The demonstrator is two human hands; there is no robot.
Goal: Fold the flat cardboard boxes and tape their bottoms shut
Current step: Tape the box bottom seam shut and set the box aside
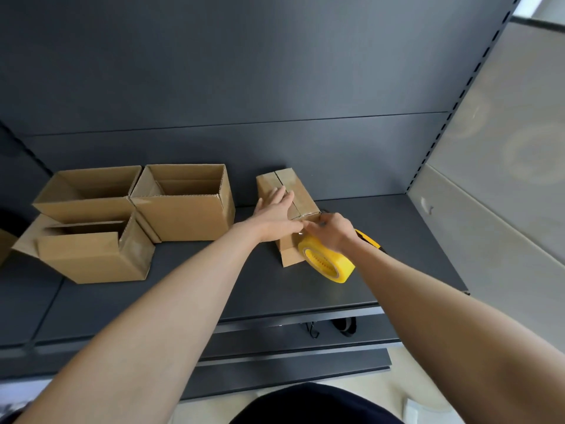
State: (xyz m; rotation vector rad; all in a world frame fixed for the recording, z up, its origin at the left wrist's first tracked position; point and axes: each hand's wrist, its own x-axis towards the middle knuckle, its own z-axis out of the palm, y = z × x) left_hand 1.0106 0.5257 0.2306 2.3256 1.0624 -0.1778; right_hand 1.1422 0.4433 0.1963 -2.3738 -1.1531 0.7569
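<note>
Dark clothing (pixel 305 405) fills the bottom edge, and two bare forearms reach out from it over the grey shelf (pixel 214 286).

Three erected boxes stand open-topped on the left of the shelf: the rear box (pixel 85 206), the middle box (pixel 189 215) beside it, and the front box (pixel 94 255) nearer the person.

Well apart on the right is the small box (pixel 290 185) now being worked on. It is turned bottom up, with the seam between its flaps running away from the person.

The yellow tape roll (pixel 328 261) hangs at this box's near edge. A yellow utility knife (pixel 370 240) lies on the shelf just behind the right wrist.

The left hand (pixel 275 215) lies flat on the upturned bottom, with its fingers straight across the seam, pressing the flaps down. The right hand (pixel 330 231) has its fingers curled over the top of the roll and holds it against the edge. Whether the fingertips also pinch the clear tape strip (pixel 308 214) cannot be told.

Taping looks barely begun, since most of the seam is still bare.

- **Box moving:** the box is light, so pulling the roll along it could slide or tip it if the left palm eases off.
- **Tape off line:** a pull off the seam line would lay the strip crooked or wrinkled, leaving the flaps gaping.
- **Cutting:** the strip could fold back onto itself before it is cut, and reaching for the knife means letting go of either the roll or the box.
</note>
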